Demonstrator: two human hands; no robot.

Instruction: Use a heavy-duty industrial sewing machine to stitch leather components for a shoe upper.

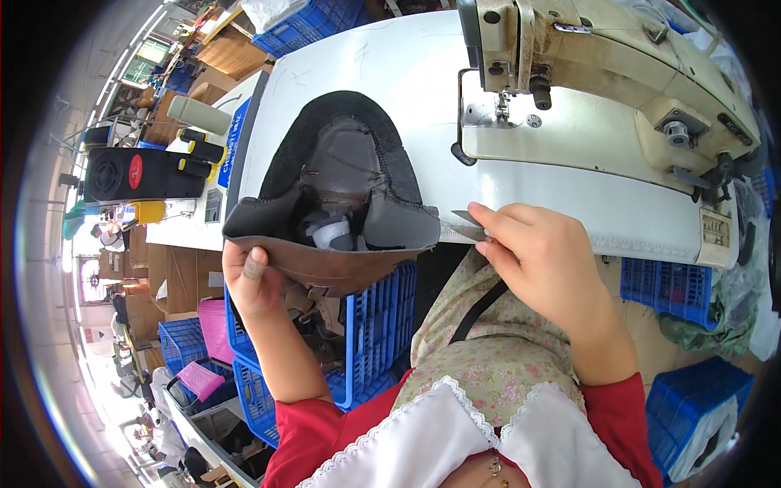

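A brown leather boot upper (338, 267) with a dark lining lies over the near edge of the white sewing table (423, 57), its opening facing up. My left hand (255, 281) grips its left lower edge, thumb on the outer leather, a wrap around one finger. Something white and grey shows inside the upper. To its right, my right hand (533, 248) holds thread snips (468, 229) with the blades apart. Their tips point at the upper's right corner, where a fine thread seems to run; whether blades and thread touch, I cannot tell.
A sewing machine (598, 69) stands at the back right, its presser foot (503, 106) over a metal plate. A blue crate (382, 325) with brown pieces sits below the table's left part. More blue crates (691, 407) stand at the right. A black motor-like box (122, 173) is at the left.
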